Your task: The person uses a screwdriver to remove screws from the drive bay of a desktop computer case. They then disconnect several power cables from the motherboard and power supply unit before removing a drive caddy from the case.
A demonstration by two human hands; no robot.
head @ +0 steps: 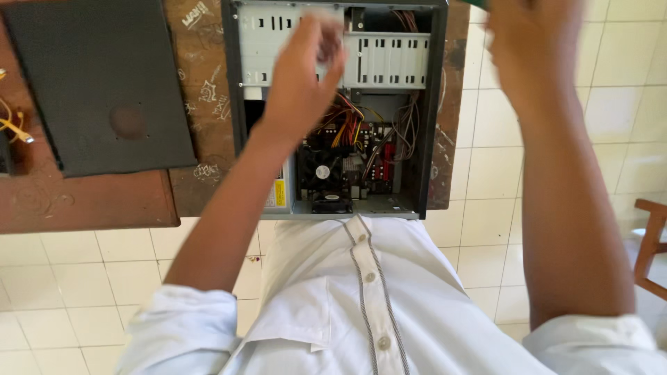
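The left hand (302,73) is raised over the open PC case (333,111), which lies on its side on a worn wooden table (90,194). Its fingers (326,35) are loosely curled and slightly spread, blurred, over the pale metal drive cage (385,59); whether they touch the cage or grip anything cannot be told. Just below the fingers and past the wrist lies a bundle of red, yellow and black wires (347,125), and further below them the motherboard with its round black fan (323,172). A second small fan (332,203) sits near the case's lower wall.

The right hand (531,42) is lifted well to the right of the case, over the tiled floor (486,173), its fingertips cut off by the top edge, so how far they are open cannot be told. A sliver of something green (476,3) shows just left of that hand at the frame's edge; whether the hand holds it is unclear.

Far left of the left fingers lies the dark side panel (97,83), flat on the table, with yellow cables (14,128) beyond its left edge. A white shirt (361,305) fills the bottom, and part of a wooden chair (649,243) stands at the right
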